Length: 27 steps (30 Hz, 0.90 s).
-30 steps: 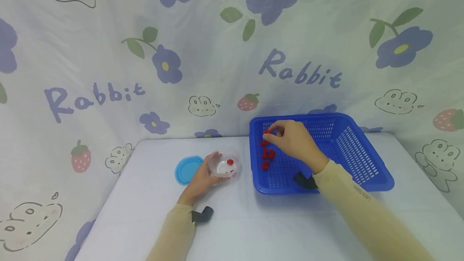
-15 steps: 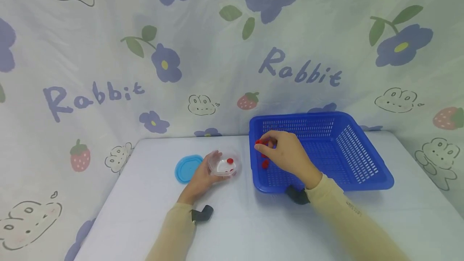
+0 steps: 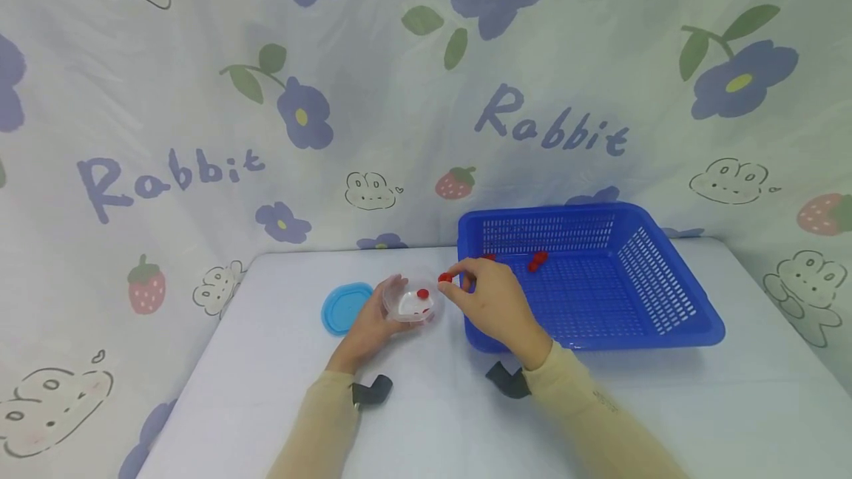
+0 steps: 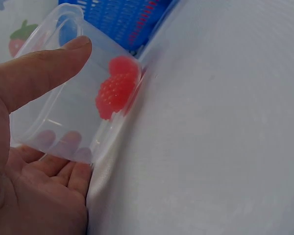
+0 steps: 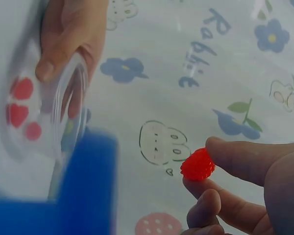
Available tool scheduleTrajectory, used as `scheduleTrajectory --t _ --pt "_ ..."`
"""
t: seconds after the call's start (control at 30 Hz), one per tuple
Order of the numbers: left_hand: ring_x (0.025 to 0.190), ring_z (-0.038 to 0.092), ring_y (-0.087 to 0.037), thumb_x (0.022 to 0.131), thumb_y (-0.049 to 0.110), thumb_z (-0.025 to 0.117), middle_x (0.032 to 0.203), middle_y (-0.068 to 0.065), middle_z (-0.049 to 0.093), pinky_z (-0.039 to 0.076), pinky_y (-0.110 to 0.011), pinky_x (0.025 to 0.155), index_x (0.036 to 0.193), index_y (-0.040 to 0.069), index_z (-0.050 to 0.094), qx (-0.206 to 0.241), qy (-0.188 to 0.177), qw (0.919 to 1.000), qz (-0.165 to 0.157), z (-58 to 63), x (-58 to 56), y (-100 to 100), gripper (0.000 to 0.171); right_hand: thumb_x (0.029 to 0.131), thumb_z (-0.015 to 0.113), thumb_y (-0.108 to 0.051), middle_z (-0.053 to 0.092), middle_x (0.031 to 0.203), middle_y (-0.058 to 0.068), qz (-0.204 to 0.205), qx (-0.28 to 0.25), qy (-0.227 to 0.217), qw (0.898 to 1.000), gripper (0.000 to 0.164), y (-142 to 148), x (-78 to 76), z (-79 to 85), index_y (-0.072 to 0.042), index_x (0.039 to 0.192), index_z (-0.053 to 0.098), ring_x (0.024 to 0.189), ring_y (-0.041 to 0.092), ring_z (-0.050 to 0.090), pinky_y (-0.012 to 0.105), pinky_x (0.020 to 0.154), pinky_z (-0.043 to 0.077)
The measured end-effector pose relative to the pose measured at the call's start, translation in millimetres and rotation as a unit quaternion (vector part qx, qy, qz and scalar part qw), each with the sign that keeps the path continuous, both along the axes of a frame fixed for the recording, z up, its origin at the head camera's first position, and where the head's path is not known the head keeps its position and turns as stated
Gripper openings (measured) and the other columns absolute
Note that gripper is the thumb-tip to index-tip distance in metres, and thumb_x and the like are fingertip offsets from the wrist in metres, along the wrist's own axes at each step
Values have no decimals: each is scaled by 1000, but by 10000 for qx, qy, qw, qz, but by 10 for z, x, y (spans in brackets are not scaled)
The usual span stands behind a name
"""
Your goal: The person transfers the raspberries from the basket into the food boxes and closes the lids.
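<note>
My left hand [image 3: 367,335] holds a clear plastic cup [image 3: 399,313], thumb on one side and fingers on the other, with its mouth tilted. Several red raspberries [image 4: 116,93] show through the wall near its bottom in the left wrist view. Thumb and fingertips of my right hand [image 3: 498,300] pinch one red, bumpy raspberry [image 5: 198,165]. In the head view it is just right of the cup's mouth, over the left rim of the blue basket [image 3: 592,309]. More raspberries [image 3: 538,262] lie inside the basket, some partly hidden by my right hand.
A light blue lid [image 3: 345,309] lies on the white table [image 3: 426,420], left of the cup and beside my left hand. Behind the table hangs a patterned cloth [image 3: 393,109], with the basket's back edge close to it.
My right hand has moved left and toward me, from inside the basket to its left rim, carrying the raspberry. The left hand and cup have stayed in place.
</note>
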<state>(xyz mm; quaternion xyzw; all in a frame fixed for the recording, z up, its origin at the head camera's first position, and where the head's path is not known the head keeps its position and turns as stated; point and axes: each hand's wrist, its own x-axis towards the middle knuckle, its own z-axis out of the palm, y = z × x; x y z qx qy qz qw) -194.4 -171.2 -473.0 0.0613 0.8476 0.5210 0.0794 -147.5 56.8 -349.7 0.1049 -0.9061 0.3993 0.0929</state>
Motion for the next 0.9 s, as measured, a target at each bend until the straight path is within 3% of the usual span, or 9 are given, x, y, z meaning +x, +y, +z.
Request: scheduleTrajectory --t 0.3,0.5,0.9 --pt "132 31 -17 65 41 83 138 13 42 30 -55 104 142 27 31 168 125 9997 -111 -5 -25 -20 94 81 71 -33 49 64 -5 96 -89 270 9995 23 -325 28 -99 -15 95 70 50 11 41 22 40 32" --pt "132 32 -19 67 35 82 140 8 40 30 -50 105 141 28 31 243 190 9993 -196 -20 -32 -31 90 82 70 -32 50 68 -4 -65 167 382 9991 25 -526 10 -183 -13 98 70 58 11 44 20 47 36" --pt "134 32 -22 72 5 76 144 -2 36 28 -46 107 143 20 29 273 436 9979 -401 -52 -67 -44 86 83 69 -28 48 66 -3 -333 53 454 9984 26 -800 -109 -497 -11 103 70 59 10 42 20 50 35"
